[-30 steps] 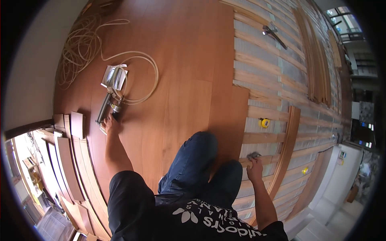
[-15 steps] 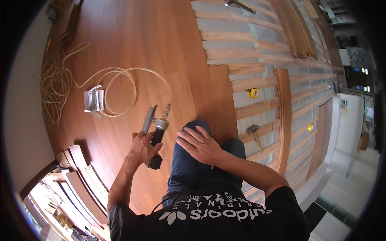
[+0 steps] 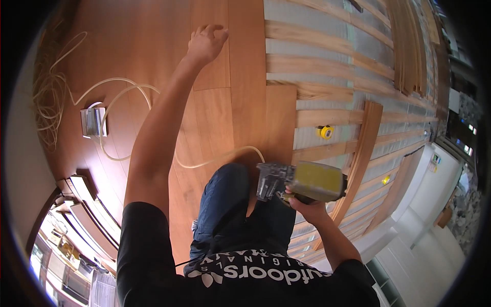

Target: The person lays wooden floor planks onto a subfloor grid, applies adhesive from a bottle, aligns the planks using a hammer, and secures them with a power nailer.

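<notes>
My right hand [image 3: 309,207] is closed on the handle of a pneumatic nail gun [image 3: 318,181], raised over my right thigh. The nail gun has a worn yellow-green housing and a dark grey head that points left. A pale air hose [image 3: 225,155] runs across the boards up to it. My left hand [image 3: 207,42] reaches far forward over the laid brown floorboards [image 3: 209,112]. Its fingers are apart, slightly bent, and hold nothing; I cannot tell whether they touch the boards. The edge of the laid boards lies just right of this hand.
Wooden battens [image 3: 312,64] over pale sheeting stretch to the right. Loose planks [image 3: 365,138] lie across them, with a stack [image 3: 406,51] farther off. A yellow tape measure [image 3: 325,132] rests there. A small packet of silvery strips [image 3: 93,122] and coiled hose [image 3: 48,110] sit left.
The nail gun has passed from my left hand to my right and swung rightward. My left hand has moved far forward. My right hand has left my knee.
</notes>
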Available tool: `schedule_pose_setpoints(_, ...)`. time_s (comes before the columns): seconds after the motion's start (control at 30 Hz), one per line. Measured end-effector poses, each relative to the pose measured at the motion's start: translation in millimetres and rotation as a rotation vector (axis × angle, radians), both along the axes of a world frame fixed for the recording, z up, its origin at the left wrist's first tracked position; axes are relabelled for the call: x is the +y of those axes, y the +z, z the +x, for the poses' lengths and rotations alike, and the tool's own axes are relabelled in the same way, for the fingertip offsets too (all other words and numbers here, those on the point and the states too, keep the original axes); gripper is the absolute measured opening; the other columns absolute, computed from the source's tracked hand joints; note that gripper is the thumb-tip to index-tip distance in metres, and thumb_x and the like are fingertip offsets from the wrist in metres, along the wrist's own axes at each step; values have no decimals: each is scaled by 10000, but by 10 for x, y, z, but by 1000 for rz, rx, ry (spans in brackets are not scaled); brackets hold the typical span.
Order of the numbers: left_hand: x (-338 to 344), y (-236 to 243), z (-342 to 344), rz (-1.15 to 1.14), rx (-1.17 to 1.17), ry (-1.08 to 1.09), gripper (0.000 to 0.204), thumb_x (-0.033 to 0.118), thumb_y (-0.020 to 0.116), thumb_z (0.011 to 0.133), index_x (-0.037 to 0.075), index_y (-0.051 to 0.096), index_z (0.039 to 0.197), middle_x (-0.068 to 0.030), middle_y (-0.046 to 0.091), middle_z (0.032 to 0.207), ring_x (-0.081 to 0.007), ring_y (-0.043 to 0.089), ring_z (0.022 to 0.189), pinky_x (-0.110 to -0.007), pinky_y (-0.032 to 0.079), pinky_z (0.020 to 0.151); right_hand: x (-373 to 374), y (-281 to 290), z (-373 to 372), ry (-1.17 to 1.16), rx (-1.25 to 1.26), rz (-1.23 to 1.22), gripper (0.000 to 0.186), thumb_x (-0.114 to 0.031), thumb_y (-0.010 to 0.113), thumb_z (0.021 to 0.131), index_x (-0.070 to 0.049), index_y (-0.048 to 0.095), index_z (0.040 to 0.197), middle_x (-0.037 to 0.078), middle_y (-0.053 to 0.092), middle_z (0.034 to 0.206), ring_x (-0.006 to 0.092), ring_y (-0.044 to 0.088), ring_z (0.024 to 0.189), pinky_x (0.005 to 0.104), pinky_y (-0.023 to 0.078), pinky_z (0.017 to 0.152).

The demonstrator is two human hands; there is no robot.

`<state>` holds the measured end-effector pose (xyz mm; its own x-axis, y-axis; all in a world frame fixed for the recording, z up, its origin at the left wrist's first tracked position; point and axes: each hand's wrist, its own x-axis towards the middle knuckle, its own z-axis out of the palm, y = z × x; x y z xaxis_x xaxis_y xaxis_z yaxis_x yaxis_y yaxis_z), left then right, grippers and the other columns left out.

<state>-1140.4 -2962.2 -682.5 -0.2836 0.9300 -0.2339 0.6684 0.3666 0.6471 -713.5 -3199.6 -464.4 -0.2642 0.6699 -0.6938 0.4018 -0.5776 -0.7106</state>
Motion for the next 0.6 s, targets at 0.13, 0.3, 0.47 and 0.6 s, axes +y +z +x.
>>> schedule_pose_setpoints(0.13, 474, -1203, 482, -98, 238, 280, 714, 601, 476, 980, 164, 414, 1542, -158, 226, 1669, -353, 184, 1537, -521, 146, 1236, 1035, -274, 315, -125, 211, -100, 163, -35, 632, 888, 38, 659, 1032, 133, 704, 898, 261, 694, 937, 420, 548, 922)
schedule_pose_setpoints(0.3, 699, -1399, 1189, 36, 567, 412, 687, 492, 529, 952, 156, 401, 1537, -200, 260, 1644, -381, 153, 1541, -548, 93, 1238, 2149, -940, 387, -263, -14, -211, 159, -143, 623, 897, 16, 623, 913, 119, 664, 798, 238, 656, 777, 383, 551, 781)
schedule_pose_setpoints(0.47, 780, -1356, 1168, 6, 583, 432, 647, 374, 543, 933, 86, 465, 1507, -236, 280, 1639, -402, 198, 1539, -580, 120, 1248, 2531, -1426, 144, -30, -6, -274, 291, -76, 745, 885, -38, 557, 1104, 27, 615, 945, 112, 607, 845, 289, 523, 782)
schedule_pose_setpoints(0.6, 775, -1406, 1144, -57, 567, 427, 665, 392, 561, 919, 100, 467, 1509, -230, 257, 1652, -402, 192, 1542, -578, 106, 1251, 2671, -1700, -223, -127, 111, -431, 480, -65, 736, 908, -44, 454, 1297, 96, 630, 1167, 131, 625, 859, 304, 550, 800)
